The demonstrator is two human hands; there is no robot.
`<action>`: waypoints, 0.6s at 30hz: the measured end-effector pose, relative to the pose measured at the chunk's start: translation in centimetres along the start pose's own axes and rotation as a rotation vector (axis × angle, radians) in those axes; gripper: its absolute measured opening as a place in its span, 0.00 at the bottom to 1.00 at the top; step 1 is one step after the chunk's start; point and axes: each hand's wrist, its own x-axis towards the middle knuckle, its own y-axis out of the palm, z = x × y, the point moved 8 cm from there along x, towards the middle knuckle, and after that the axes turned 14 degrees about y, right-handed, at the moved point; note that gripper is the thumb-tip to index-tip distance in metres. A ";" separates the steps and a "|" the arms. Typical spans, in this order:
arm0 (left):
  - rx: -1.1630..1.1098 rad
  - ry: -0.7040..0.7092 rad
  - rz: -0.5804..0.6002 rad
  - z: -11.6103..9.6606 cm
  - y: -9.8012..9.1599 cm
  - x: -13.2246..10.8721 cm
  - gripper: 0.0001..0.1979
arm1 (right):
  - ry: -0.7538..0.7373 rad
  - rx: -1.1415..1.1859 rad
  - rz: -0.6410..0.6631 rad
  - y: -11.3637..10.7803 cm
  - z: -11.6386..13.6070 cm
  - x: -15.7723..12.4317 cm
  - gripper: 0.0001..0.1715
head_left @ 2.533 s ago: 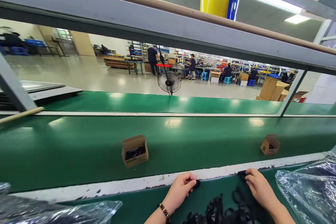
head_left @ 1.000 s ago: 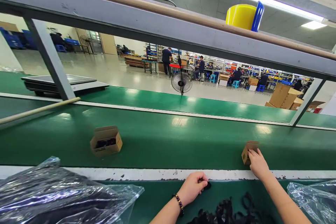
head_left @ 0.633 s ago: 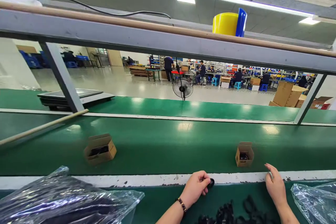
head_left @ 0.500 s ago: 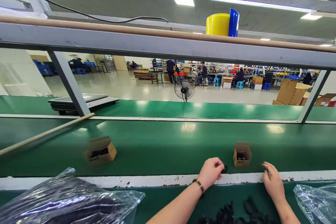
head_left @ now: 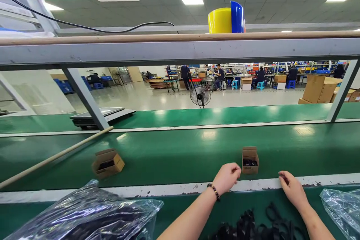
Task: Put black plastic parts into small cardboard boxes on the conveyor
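Note:
A small cardboard box (head_left: pixel 250 168) stands with its flap up on the green belt, black parts inside it. Just left of this box is my left hand (head_left: pixel 228 177), its fingers loosely bent and slightly apart, with no object visible in them. My right hand (head_left: pixel 294 190) hovers to the box's right over the white edge strip, thumb and fingers apart and nothing held. Below and between my forearms lies a tangled pile of black strap-like pieces (head_left: pixel 247 227). Another open cardboard box (head_left: pixel 108 163), also with black contents, sits farther left on the belt.
Clear plastic bags lie at left (head_left: pixel 92 213) and right (head_left: pixel 343 210) in front. A wooden rod (head_left: pixel 56 156) slants across the belt at left. Metal posts (head_left: pixel 86 99) carry an overhead beam (head_left: pixel 168 50). A fan (head_left: pixel 200 96) and seated people are beyond.
The small black piece at my left fingertips is out of sight, and black contents show higher in the near box. That box appears farther left as the view shifts. My right hand stays beside it.

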 end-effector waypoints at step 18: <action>0.332 0.198 0.306 1.4 7.2 -5.7 0.09 | -0.162 -0.489 0.539 4.5 8.7 -7.0 0.13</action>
